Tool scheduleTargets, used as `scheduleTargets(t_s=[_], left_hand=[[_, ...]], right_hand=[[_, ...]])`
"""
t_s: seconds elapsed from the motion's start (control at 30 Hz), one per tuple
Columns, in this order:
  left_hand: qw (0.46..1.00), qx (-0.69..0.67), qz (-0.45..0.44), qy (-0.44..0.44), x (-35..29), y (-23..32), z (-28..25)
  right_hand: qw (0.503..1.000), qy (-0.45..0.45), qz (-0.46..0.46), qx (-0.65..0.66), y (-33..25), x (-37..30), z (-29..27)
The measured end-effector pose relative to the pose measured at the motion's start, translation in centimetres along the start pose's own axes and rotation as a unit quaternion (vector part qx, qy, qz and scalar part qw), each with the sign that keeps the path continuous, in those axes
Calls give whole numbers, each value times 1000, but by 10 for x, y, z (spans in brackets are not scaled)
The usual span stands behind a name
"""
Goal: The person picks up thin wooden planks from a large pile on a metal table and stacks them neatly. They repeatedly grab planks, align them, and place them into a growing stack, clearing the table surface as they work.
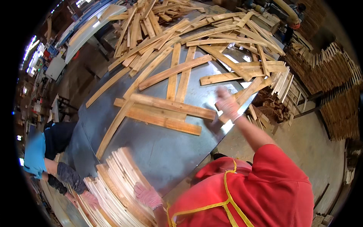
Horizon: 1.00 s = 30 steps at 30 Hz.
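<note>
My left hand (148, 195), in a pale pink glove, lies against the near side of a tight row of wooden strips (121, 178) standing on edge. Its fingers are stretched out along the outermost strip, not wrapped round it. Further right, my right hand (227, 105) reaches over the metal table's right edge, gloved alike and smeared by motion. Beside it a loose wooden board (250, 90) slants across the table edge; whether my fingers grip it is unclear. Two flat boards (166, 120) lie just left of that hand, one partly over the other.
Loose boards (211, 36) are heaped across the far part of the grey metal table (159, 151). At the left, a co-worker in blue (36, 151) has gloved hands (89, 199) on the same row of strips. Stacked slats (325, 72) stand on the right, beyond the concrete floor (302, 128).
</note>
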State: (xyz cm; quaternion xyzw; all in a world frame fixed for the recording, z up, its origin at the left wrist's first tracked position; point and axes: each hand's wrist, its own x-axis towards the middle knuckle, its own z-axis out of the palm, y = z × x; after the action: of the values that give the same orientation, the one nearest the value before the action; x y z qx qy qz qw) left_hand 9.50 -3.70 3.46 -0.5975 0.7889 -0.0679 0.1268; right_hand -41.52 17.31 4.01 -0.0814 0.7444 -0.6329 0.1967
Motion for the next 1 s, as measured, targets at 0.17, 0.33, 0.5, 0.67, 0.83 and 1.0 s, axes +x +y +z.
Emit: scheduleTargets(t_s=[0.17, 0.33, 0.5, 0.67, 0.83, 1.0], left_hand=[[996, -14, 89, 28, 8, 26, 24], [975, -104, 182, -69, -24, 136, -6], [946, -176, 210, -172, -58, 189, -38], [900, -323, 233, -179, -55, 216, -73], [870, -435, 168, -159, -22, 274, -152], [801, -580, 2, -151, 24, 232, -86]], right_hand=[[725, -89, -185, -657, 19, 45, -165], [624, -207, -221, -720, 13, 88, -169], [666, -319, -78, -670, -80, 109, -124], [822, -345, -38, -450, -150, 89, -39], [953, -292, 8, -77, -120, 23, 99], [942, -308, -33, -125, -48, -39, 157]])
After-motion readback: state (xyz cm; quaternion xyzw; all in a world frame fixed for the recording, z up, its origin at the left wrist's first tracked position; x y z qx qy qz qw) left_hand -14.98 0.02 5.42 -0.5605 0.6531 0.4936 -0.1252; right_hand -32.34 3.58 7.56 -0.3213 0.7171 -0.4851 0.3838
